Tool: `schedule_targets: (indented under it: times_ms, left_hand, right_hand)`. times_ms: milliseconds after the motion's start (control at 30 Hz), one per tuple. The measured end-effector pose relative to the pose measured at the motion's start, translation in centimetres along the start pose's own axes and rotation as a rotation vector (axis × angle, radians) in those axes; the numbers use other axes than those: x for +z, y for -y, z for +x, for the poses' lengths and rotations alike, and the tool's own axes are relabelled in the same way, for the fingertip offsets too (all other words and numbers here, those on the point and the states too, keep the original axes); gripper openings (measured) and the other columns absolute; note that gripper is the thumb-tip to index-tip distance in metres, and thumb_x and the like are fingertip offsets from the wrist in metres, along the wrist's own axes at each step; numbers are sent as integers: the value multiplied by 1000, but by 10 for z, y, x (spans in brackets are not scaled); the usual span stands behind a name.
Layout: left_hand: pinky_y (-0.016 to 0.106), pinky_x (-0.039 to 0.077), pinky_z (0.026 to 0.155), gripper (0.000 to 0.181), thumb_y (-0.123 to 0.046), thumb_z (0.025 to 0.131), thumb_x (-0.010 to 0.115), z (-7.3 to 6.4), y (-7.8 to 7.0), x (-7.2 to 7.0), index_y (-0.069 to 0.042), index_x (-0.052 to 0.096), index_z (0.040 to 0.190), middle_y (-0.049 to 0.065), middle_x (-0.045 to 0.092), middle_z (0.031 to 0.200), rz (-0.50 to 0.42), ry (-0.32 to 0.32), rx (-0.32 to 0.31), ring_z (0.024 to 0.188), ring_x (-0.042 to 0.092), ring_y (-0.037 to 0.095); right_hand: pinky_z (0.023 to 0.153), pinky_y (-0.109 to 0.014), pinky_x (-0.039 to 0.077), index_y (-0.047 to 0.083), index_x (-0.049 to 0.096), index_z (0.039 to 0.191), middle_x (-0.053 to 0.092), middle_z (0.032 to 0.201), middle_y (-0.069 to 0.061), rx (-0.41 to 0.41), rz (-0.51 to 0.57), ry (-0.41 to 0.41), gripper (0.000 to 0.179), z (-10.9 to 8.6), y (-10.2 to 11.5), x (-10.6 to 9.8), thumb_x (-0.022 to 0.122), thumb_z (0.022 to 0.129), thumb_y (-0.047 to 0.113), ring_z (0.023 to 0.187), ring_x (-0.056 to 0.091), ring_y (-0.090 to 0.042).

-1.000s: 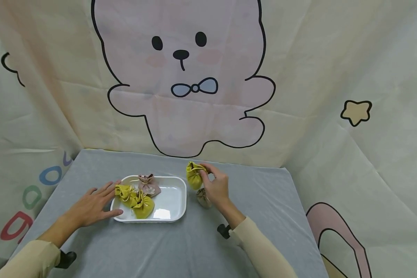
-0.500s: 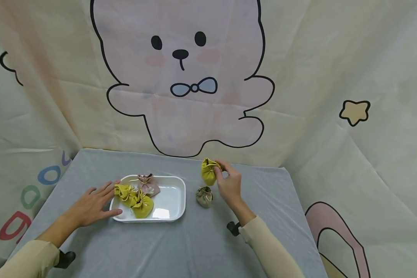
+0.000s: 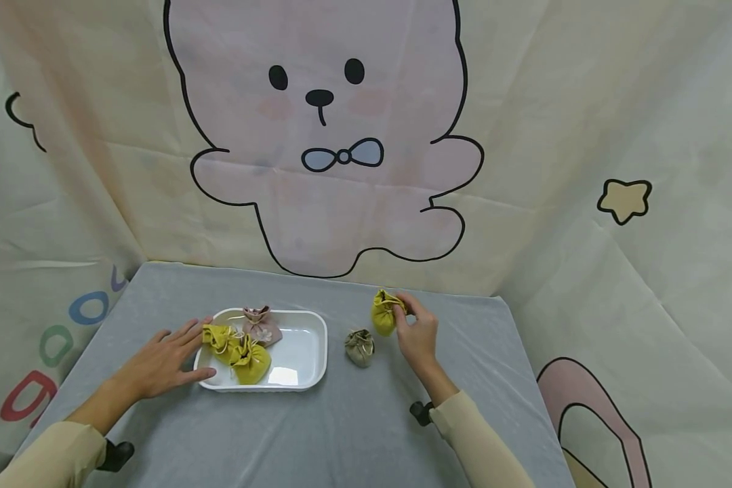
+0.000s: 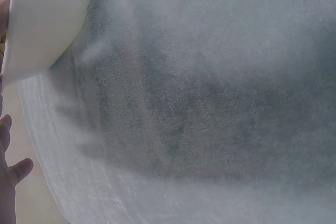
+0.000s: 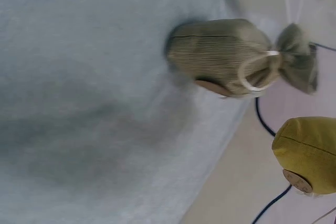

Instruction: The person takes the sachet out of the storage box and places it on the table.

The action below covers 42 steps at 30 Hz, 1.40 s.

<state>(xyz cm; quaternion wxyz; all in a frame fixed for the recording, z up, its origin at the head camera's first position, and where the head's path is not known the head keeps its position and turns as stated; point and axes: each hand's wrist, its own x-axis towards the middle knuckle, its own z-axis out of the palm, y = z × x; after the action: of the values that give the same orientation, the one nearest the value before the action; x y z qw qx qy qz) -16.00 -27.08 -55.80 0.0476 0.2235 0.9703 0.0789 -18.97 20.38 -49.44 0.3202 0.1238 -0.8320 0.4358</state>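
Note:
My right hand [image 3: 418,333] pinches a small yellow drawstring pouch [image 3: 383,316] by its gathered neck, over the far part of the table. In the right wrist view this yellow pouch [image 5: 307,153] shows a round tag on its side. Nearer and to its left, an olive-green drawstring pouch [image 3: 360,348] stands on the cloth. My left hand [image 3: 165,362] rests at the left rim of a white tray [image 3: 301,349], fingers spread. Inside the tray lie two yellow pouches [image 3: 253,364] and a pink pouch [image 3: 262,327]. The left wrist view shows the tray's outer wall [image 4: 47,24].
A grey-blue cloth [image 3: 335,434] covers the table. Behind it hangs a curtain [image 3: 341,217] printed with a bear, and similar printed curtains stand on both sides. Both wrists wear dark camera mounts.
My right hand has carried the yellow pouch to the right, first rising slightly, then lowering. The olive-green pouch, partly covered before, now shows fully. The left hand stays at the tray.

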Motion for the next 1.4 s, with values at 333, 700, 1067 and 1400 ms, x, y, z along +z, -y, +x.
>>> schedule_targets:
  times_ms: [333,700,1067,1400]
  left_hand:
    - [71,29,104,96,-72,86,57,0,-1,0,0,43,149,20,37,156,-7,-1,-1,142,33,44]
    - [72,30,103,97,-73,86,56,1,-2,-1,0,43,148,21,38,155,-3,-3,5,141,34,45]
    - [72,30,103,97,-73,86,56,2,0,1,0,43,149,20,37,156,-2,1,3,142,33,45]
    - [72,30,103,95,-71,86,58,0,-2,-2,-1,44,148,20,38,155,-17,-7,0,141,33,44]
  right_hand:
    - [66,-35,54,-4,72,101,75,92,-13,35,-56,25,16,-18,-21,2,73,85,-7,75,68,-24]
    - [65,-42,56,-3,72,101,74,89,-14,119,-126,125,17,-38,-39,8,74,84,-7,72,68,-26]
    - [71,-45,56,-3,70,109,74,98,-15,174,-176,197,20,-45,-43,11,71,89,-1,80,69,-27]
    - [84,-48,55,0,68,116,72,110,-15,150,-154,233,28,-34,-33,15,72,88,3,101,69,-31]
